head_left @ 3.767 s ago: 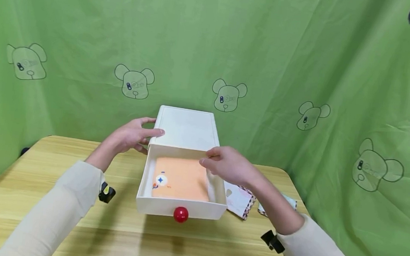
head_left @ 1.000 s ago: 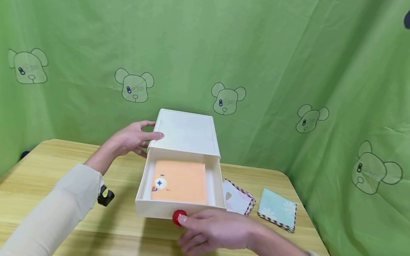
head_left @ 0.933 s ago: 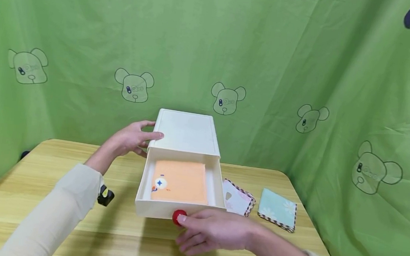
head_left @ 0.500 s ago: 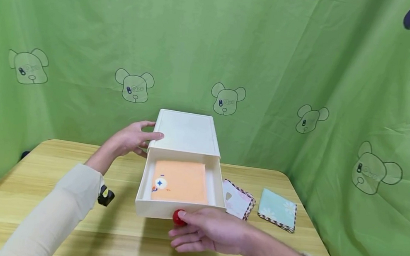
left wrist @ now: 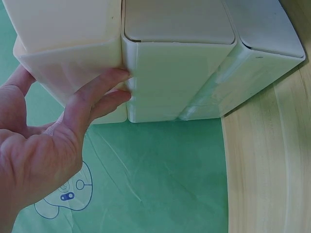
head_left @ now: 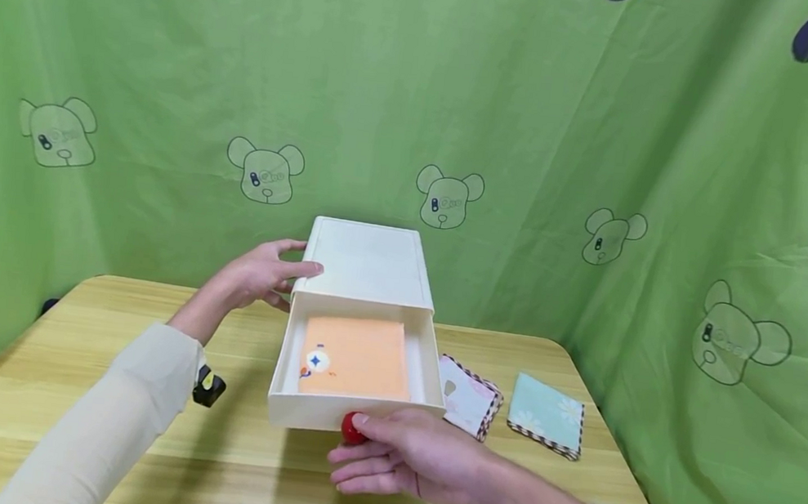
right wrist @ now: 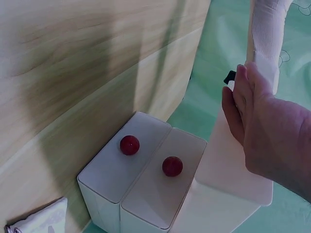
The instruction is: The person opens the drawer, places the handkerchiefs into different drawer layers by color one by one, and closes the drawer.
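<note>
A white drawer unit (head_left: 369, 261) stands on the table, its top drawer (head_left: 302, 410) pulled out. Inside that drawer lies a folded orange cloth (head_left: 356, 358) with a small printed figure. My left hand (head_left: 265, 272) holds the unit's left side, thumb on top; the left wrist view shows fingertips (left wrist: 114, 75) touching the casing. At the drawer's front, my right hand (head_left: 420, 455) holds the red knob (head_left: 352, 427) with the thumb, the other fingers extended below. The right hand hides the knob in the right wrist view.
Right of the unit lie a folded white cloth (head_left: 466, 398) with a checked edge and a light-blue one (head_left: 545, 415). Two lower drawers with red knobs (right wrist: 172, 166) are closed. A green curtain (head_left: 371, 76) hangs behind the wooden table (head_left: 127, 420).
Earlier my right hand was above the drawer's right side, by the orange cloth; it came down to the red knob. Lately its fingers shifted slightly left. The left hand and drawer stayed put.
</note>
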{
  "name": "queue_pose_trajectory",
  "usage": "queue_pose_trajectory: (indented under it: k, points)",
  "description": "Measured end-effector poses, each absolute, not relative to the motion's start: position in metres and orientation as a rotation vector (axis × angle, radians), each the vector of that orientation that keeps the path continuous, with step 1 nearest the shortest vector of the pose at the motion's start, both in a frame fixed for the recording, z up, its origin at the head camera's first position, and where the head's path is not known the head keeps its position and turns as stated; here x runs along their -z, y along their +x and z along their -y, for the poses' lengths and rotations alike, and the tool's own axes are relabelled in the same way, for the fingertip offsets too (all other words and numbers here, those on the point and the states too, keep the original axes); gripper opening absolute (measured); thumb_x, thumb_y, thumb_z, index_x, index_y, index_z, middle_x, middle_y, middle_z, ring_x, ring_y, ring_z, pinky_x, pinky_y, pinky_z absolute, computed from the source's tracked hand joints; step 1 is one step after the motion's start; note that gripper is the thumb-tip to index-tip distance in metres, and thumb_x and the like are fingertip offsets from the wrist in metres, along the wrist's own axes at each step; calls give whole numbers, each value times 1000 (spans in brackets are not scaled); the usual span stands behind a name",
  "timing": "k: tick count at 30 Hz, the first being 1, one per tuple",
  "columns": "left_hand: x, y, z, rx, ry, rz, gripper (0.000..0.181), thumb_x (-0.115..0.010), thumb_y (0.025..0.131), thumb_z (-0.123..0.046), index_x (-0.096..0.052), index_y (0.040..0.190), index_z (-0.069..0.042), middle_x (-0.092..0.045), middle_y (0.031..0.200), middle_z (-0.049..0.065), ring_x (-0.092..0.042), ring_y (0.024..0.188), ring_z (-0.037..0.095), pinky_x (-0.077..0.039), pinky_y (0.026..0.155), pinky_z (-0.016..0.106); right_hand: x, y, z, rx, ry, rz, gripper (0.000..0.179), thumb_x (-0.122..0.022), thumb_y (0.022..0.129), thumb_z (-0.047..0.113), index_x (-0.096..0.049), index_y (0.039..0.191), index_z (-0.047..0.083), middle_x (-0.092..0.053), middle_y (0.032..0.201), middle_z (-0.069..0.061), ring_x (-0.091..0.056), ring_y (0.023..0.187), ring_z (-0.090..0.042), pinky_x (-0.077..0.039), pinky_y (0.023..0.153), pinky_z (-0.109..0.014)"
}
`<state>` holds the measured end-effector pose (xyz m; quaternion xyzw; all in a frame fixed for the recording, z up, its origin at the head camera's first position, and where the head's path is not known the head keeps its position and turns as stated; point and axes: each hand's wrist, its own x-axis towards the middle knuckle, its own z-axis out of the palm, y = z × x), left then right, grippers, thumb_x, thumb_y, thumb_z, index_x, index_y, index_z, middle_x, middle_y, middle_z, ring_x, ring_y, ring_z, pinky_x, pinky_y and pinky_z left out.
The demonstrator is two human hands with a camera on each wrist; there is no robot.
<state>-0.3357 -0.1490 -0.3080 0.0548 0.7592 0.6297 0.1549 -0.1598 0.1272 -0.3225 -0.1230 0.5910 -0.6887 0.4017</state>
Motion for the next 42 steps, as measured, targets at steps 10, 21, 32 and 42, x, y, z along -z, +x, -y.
queue_pose_trajectory:
  k: [10, 21, 32, 42]
  points:
    - [308, -335, 149, -1801, 151, -2187, 94, -72, 84, -32, -10, 154, -16, -54, 128, 23, -64, 101, 35, -59, 76, 45, 322, -162, -126, 1804, -297, -1495, 42, -54, 98, 24, -51, 116, -14, -66, 106, -24, -67, 98, -33, -53, 92, -39]
    - [307, -334, 149, -1803, 161, -2173, 93, -71, 86, -31, -8, 154, -18, -52, 130, 24, -62, 104, 37, -59, 78, 45, 319, -168, -119, 1888, -241, -1519, 39, -55, 97, 22, -51, 114, -12, -67, 104, -24, -68, 96, -31, -52, 93, -41]
    - [307, -335, 149, -1802, 147, -2176, 94, -72, 85, -33, -10, 154, -17, -54, 128, 23, -62, 104, 36, -59, 77, 45, 319, -182, -114, 1915, -221, -1552, 44, -54, 97, 20, -46, 122, -15, -65, 107, -27, -66, 100, -35, -53, 92, -41]
    - [307, -335, 149, -1772, 141, -2206, 92, -71, 85, -35, -12, 154, -17, -57, 124, 22, -63, 101, 34, -59, 77, 44, 321, -198, -107, 1934, -231, -1563, 44, -52, 98, 19, -42, 124, -15, -66, 105, -26, -66, 99, -35, -52, 93, -41]
